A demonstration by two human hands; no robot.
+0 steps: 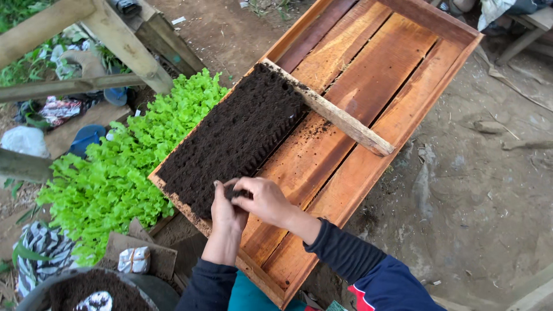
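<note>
A black seedling tray [236, 138] packed with dark soil lies in the left half of a large wooden frame table [368, 75]. My left hand [224, 212] and my right hand [262, 198] meet at the tray's near corner, fingers curled and pressing on a small clump of soil at the tray's edge. A loose wooden slat [334, 112] lies diagonally across the table, touching the tray's far end.
A bed of bright green lettuce seedlings [127, 167] sits left of the table. A dark tub of soil [92, 291] is at the bottom left. Wooden beams [115, 40] cross the upper left. Bare dirt ground [478, 190] lies to the right.
</note>
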